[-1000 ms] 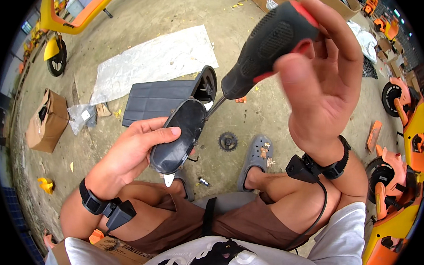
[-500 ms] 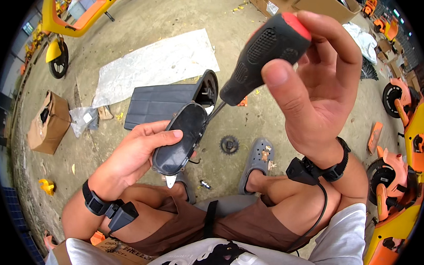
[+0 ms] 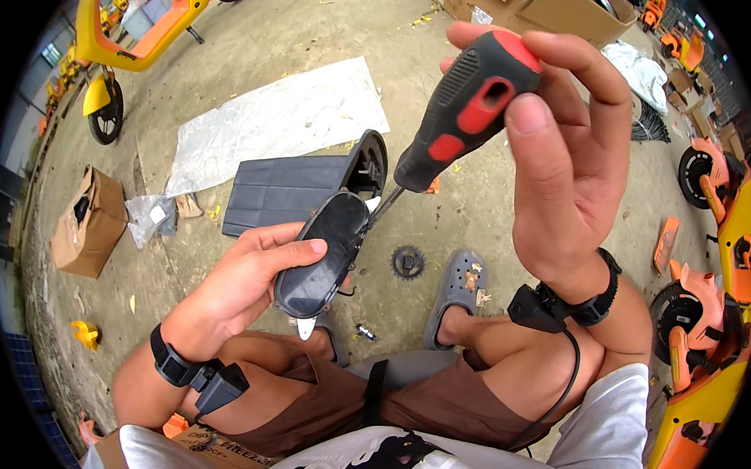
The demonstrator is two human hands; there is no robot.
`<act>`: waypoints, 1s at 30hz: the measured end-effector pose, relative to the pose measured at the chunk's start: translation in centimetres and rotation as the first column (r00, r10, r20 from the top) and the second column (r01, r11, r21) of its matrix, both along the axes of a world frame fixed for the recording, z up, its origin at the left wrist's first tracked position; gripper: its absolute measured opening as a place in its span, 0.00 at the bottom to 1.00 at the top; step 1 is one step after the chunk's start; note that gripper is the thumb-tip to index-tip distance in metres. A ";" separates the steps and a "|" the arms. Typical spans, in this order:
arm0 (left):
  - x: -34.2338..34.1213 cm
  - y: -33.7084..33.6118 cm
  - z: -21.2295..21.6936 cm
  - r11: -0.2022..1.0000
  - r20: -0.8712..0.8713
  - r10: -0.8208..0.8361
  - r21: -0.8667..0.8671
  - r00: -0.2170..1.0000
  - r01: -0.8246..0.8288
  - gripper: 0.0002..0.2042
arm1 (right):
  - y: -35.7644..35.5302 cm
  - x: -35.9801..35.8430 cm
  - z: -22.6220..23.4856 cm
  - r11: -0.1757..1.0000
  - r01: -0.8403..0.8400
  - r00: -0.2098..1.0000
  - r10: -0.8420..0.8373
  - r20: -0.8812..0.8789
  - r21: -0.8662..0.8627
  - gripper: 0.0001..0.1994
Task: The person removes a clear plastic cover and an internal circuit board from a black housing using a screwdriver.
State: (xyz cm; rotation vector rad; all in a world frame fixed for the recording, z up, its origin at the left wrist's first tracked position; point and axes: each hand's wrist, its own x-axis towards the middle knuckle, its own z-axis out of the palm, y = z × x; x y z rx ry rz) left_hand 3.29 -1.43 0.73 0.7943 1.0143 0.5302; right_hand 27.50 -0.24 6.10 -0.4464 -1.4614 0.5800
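Observation:
My left hand point(image 3: 252, 267) is closed round a glossy black oval display panel point(image 3: 323, 253), thumb on its face and fingers behind it. White pointed tabs stick out at both ends, and a short black wire shows at its edge. In my right hand point(image 3: 567, 159) is a screwdriver point(image 3: 457, 125) with a black and red handle, gripped near its butt by thumb and fingers. Its shaft slants down to the panel's upper right side; the tip is hidden there, so I cannot tell what it engages.
Beyond the panel lie a dark grey plastic housing point(image 3: 285, 193) and a white sheet point(image 3: 272, 117). A toothed black ring point(image 3: 408, 263) and a small metal part point(image 3: 366, 332) lie near my feet. Cardboard boxes point(image 3: 91, 222) and yellow-orange scooters point(image 3: 731, 250) stand around.
The screwdriver has turned about its shaft, bringing red patches of the handle into view. My right fingers have shifted round its butt. The panel sits slightly lower in the picture.

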 end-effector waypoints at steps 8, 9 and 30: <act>0.0 -0.1 -0.1 1.000 -0.013 0.007 0.004 1.000 -0.006 0.16 | 0.1 0.2 -0.8 0.991 0.015 0.998 -0.023 -0.057 -0.131 0.24; 0.0 -0.1 -0.1 1.000 -0.010 0.008 0.006 1.000 -0.008 0.16 | 0.5 1.1 -1.5 0.996 -0.014 1.000 0.012 -0.017 -0.089 0.24; 0.4 -0.1 0.5 0.998 0.004 -0.045 -0.045 0.999 0.045 0.14 | 0.6 1.3 -1.6 0.996 -0.083 0.986 0.080 0.144 0.017 0.23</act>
